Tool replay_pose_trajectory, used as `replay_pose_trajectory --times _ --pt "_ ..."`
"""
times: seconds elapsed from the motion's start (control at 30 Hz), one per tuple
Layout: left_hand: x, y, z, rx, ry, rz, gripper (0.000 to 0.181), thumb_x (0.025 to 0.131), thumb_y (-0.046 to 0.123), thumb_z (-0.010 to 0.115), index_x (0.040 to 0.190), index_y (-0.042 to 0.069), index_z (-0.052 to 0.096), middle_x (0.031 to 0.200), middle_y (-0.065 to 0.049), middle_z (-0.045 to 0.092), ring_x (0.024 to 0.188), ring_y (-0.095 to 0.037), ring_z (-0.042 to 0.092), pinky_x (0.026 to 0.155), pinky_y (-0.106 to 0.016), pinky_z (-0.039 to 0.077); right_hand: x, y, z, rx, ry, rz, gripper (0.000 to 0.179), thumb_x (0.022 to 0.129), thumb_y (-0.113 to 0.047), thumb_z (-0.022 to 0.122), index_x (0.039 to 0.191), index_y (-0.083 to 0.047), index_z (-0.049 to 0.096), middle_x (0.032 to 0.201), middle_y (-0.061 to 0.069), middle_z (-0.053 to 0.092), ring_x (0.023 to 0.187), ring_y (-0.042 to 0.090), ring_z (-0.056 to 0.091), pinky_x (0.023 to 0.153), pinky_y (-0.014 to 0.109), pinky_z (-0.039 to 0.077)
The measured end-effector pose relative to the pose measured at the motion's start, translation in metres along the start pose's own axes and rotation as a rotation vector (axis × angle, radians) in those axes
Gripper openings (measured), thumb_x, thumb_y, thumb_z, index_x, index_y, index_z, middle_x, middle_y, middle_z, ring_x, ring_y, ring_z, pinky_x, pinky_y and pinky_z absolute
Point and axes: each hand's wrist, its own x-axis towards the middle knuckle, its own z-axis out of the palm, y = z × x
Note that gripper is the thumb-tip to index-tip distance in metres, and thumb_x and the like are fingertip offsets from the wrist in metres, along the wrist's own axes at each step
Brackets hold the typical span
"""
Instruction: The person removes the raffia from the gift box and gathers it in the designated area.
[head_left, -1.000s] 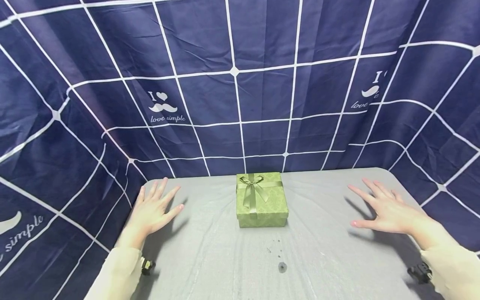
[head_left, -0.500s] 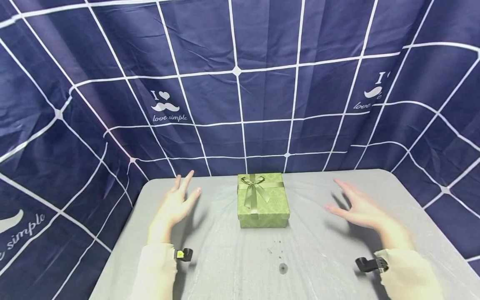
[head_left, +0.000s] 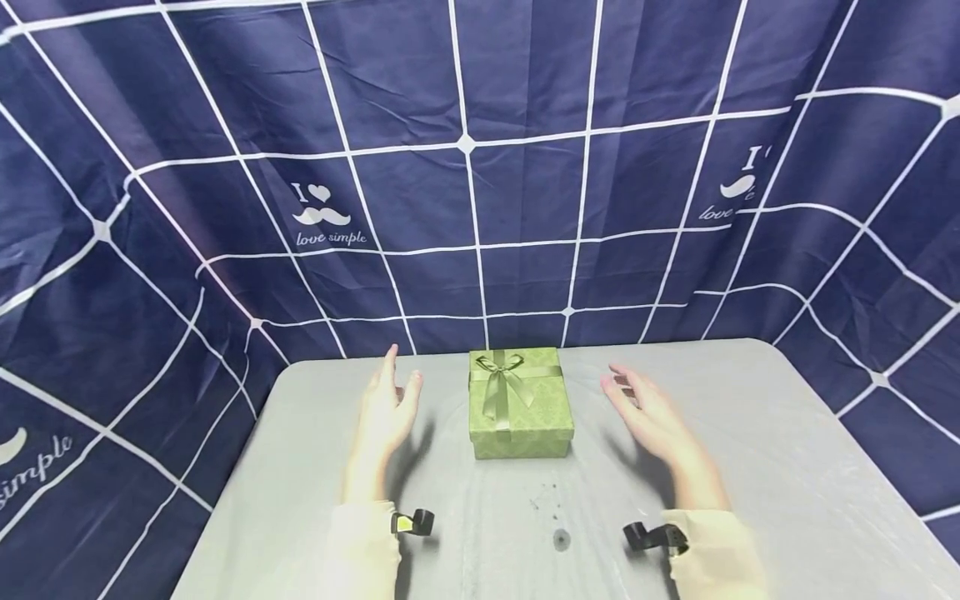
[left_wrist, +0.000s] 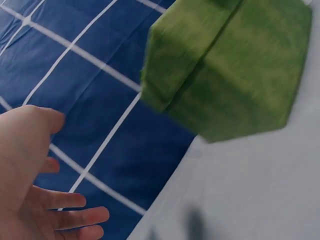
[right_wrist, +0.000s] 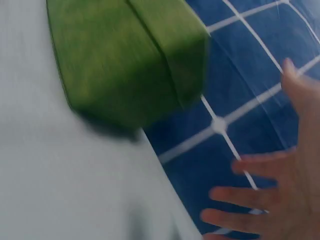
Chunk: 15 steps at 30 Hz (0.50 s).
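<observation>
A green gift box (head_left: 521,404) with a lid and a ribbon bow (head_left: 502,383) stands at the back middle of the table in the head view. My left hand (head_left: 384,417) is held over the table to the left of the box, apart from it, fingers extended. To the right of the box hovers my right hand (head_left: 654,415), also apart from it, its fingers loosely bent and holding nothing. The left wrist view shows the box (left_wrist: 230,70) beyond the spread fingers of the left hand (left_wrist: 40,180). In the right wrist view the box (right_wrist: 130,60) appears blurred, with the right hand (right_wrist: 280,180) at its right.
A grey-white cloth covers the table (head_left: 480,533), with a dark round spot (head_left: 562,540) in front of the box. Dark blue curtains (head_left: 525,192) with white grid lines close off the back and both sides. Each wrist carries a small black camera (head_left: 423,522).
Both hands have moved inward from the table's sides toward the box, the left going right and the right going left. The box has stayed in place on the table.
</observation>
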Motion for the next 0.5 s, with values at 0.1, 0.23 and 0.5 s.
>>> replay_pose_trajectory --times 0.1,0.23,0.5 --pt "-0.002 0.005 0.012 -0.045 0.018 -0.022 0.064 0.114 0.037 0.056 0.169 0.009 0.039 0.147 -0.029 0.062 0.107 -0.041 0.074 0.102 -0.063 0.054 0.003 -0.009 0.017 0.064 0.106 0.060 0.063 0.120 -0.045 0.035 0.153 0.003 0.056 0.142 0.029 0.067 0.128 0.047 0.067 0.113 0.060 0.048" --pt "-0.002 0.012 0.027 -0.094 0.000 -0.045 0.062 0.115 0.038 0.054 0.165 0.005 0.043 0.136 -0.023 0.070 0.097 -0.035 0.077 0.098 -0.060 0.057 0.006 -0.017 0.032 0.171 0.157 0.127 0.064 0.120 -0.048 0.030 0.147 0.001 0.062 0.134 0.024 0.072 0.116 0.040 0.074 0.095 0.041 0.060" --pt "-0.004 0.027 0.041 -0.172 -0.125 -0.098 0.065 0.115 0.043 0.050 0.164 0.001 0.045 0.124 -0.020 0.075 0.085 -0.023 0.076 0.099 -0.058 0.057 0.005 -0.031 0.046 0.340 0.078 0.237 0.062 0.119 -0.050 0.035 0.149 -0.002 0.062 0.135 0.023 0.071 0.112 0.032 0.075 0.079 0.032 0.061"
